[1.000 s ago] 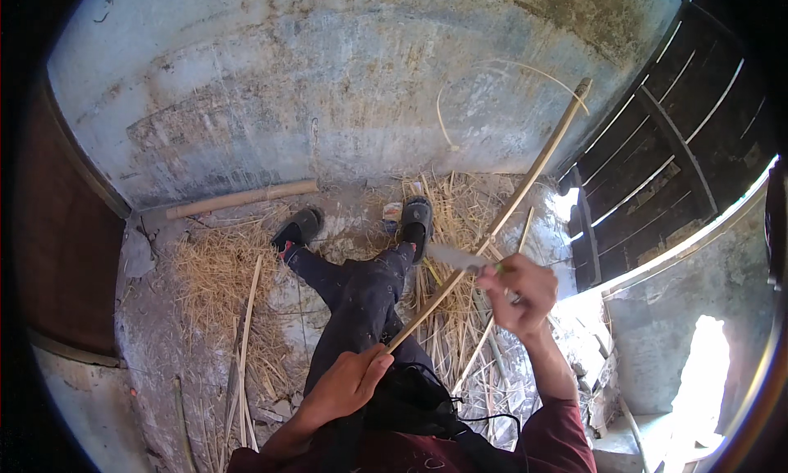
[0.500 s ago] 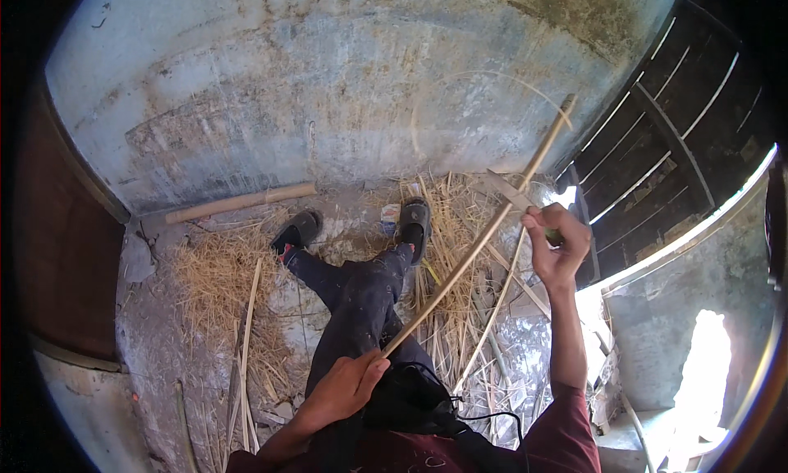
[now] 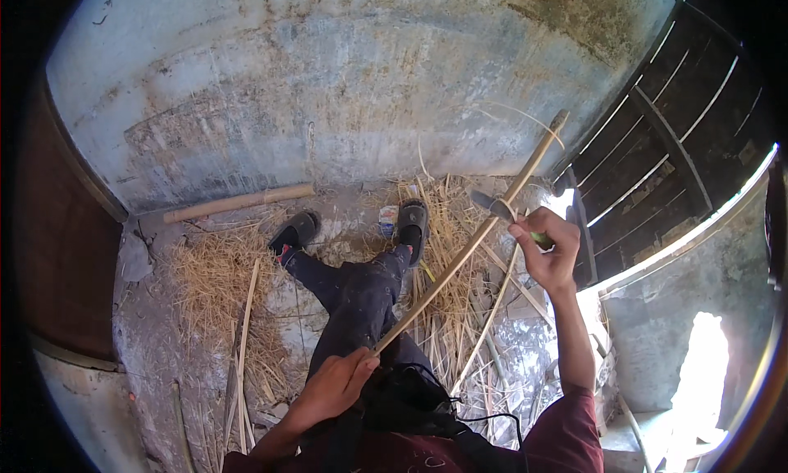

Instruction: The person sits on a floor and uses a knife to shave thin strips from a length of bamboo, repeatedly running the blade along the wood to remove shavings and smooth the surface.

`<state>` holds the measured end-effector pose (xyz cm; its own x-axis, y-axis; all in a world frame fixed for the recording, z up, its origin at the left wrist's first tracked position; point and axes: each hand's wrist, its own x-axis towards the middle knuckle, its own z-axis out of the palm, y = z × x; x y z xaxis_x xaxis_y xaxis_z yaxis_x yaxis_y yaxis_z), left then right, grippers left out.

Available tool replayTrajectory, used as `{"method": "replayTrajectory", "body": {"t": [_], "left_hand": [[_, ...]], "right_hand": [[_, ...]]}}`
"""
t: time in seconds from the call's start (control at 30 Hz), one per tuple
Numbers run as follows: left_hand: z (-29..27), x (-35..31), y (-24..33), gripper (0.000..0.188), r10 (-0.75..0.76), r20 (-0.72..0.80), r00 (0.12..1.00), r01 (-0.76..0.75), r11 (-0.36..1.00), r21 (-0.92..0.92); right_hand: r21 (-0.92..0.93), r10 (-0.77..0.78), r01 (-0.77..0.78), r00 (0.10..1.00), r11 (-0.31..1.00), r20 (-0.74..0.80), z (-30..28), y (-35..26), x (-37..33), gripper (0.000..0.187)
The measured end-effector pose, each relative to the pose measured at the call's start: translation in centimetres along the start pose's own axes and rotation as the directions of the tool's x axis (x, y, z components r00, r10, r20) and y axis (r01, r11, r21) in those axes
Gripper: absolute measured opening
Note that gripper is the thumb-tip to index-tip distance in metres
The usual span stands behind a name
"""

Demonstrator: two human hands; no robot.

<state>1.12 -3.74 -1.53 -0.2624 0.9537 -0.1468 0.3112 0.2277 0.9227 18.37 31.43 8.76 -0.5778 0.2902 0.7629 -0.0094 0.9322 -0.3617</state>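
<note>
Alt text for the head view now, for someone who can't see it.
The right hand holds a knife across a long pale stick, whose near end the left hand grips. Loose straw litters the floor.

Long, straight, tan, wood-like pole [image 3: 447, 277], slanting from lower left to upper right; a thin, pale, curved sliver [image 3: 561, 141] loops beside its darker upper end. Green-handled knife [image 3: 494, 207] with a grey metal blade, crossing the pole's upper half.
</note>
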Motion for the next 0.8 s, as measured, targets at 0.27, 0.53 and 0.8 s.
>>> {"method": "replayTrajectory", "body": {"t": [0.27,0.53,0.8], "left_hand": [[-0.3,1.0,-1.5,0.045,0.092,0.045,0.995,-0.082,0.976,-0.202],[-0.2,1.7,-1.2,0.059,0.016,0.257,0.966,0.135,0.82,-0.557],[-0.1,1.7,-1.6,0.059,0.042,0.288,0.957,0.128,0.828,-0.546]], "right_hand": [[0.036,-0.07,0.066,0.989,0.997,0.127,2.0,-4.4,-1.2,0.013],[0.077,-0.175,0.163,0.968,0.984,0.178,4.7,-7.7,-4.9,0.017],[-0.017,-0.152,0.153,0.988,0.988,0.035,4.9,-7.0,-4.6,0.025]]}}
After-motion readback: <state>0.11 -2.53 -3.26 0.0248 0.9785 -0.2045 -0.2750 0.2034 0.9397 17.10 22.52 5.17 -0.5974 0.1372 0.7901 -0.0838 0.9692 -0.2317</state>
